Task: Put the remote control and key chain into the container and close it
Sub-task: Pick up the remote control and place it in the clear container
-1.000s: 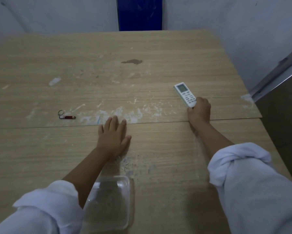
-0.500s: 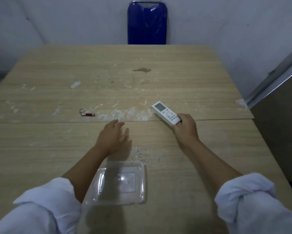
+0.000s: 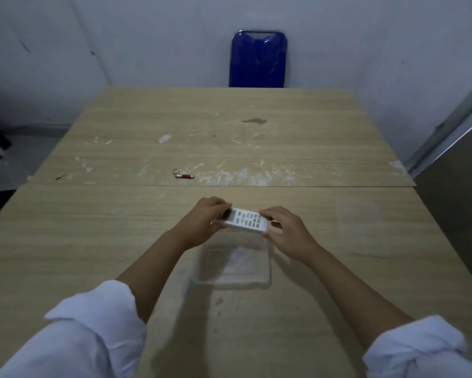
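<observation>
Nearest to me, my rolled white sleeves (image 3: 93,323) bunch in soft folds above bare forearms. Just ahead sits the container (image 3: 233,264), a clear plastic tub, rectangular with rounded corners, open on top and resting on the table (image 3: 65,241). Its far rim lies directly beneath my hands.

I hold the remote control (image 3: 244,220) crosswise above that far rim, buttons up. My left hand (image 3: 202,222) pinches the screen end between thumb and curled fingers; my right hand (image 3: 289,236) grips the other end the same way, thumb below and fingers over the top. The remote is a slim white plastic bar with a dark little display and rows of pale keys.

The table is pale wood-grain laminate, scuffed with whitish smears, and a seam runs across it just beyond my hands. Past that seam, well apart from my left hand, lies the key chain (image 3: 183,175): a small red cylinder with a thin metal ring. At the far edge stands a glossy blue chair back (image 3: 258,60) against a dull grey wall (image 3: 147,36).
</observation>
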The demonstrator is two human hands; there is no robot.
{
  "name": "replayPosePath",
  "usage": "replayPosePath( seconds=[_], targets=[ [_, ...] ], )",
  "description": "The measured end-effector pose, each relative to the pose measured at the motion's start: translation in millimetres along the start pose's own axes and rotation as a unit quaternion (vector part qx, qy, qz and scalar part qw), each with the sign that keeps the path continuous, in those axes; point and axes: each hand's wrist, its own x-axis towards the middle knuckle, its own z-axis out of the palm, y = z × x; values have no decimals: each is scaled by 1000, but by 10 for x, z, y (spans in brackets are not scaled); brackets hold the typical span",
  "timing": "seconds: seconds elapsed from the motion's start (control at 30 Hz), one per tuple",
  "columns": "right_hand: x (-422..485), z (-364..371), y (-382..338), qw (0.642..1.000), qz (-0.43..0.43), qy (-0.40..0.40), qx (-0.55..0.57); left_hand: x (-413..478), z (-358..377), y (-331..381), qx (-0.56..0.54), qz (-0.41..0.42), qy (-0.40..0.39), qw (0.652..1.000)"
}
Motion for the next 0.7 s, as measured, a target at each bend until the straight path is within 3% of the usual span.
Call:
replayPosePath(
  seconds=[0.13,0.27,0.47,0.7],
  targets=[
    [-171,136,-122,999,4,-31,-26,-274,41,-23,45,-3,-30,999],
    [-302,270,-199,993,93,-67,-3,-547,169,-43,49,-20,-44,998],
    [-428,498,-246,986,166,10,-33,-715,397,-78,69,-36,-47,996],
    [-488,569,-282,980,192,26,-54,-706,598,-109,121,-63,-64,989]
  ],
)
